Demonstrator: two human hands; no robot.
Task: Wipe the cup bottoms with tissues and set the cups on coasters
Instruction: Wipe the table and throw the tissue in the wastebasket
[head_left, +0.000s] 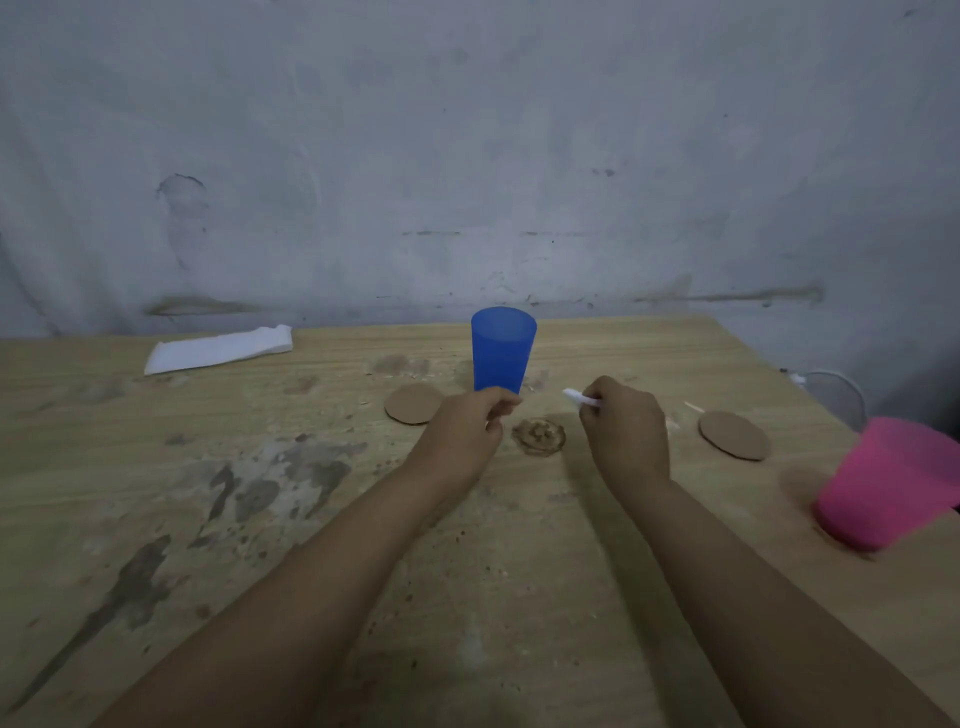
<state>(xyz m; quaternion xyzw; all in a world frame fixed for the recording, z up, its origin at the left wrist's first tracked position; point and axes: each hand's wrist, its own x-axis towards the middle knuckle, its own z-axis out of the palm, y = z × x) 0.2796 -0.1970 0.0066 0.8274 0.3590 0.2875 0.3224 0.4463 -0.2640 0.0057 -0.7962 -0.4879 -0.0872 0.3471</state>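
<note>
A blue cup (503, 347) stands upright at the back middle of the wooden table (156, 519). My left hand (467, 431) is right in front of its base with fingers curled; whether it grips the cup is unclear. My right hand (626, 434) pinches a small white piece of tissue (579, 397) just right of the cup. One round cardboard coaster (413, 403) lies left of the cup, and another coaster (733, 435) lies to the right. A pink cup (883, 486) stands at the right edge, blurred.
A folded stack of white tissues (218, 349) lies at the back left. A brown ring-shaped stain (538, 436) marks the table between my hands. Dark stains spread over the left half. A grey wall (467, 156) rises directly behind the table.
</note>
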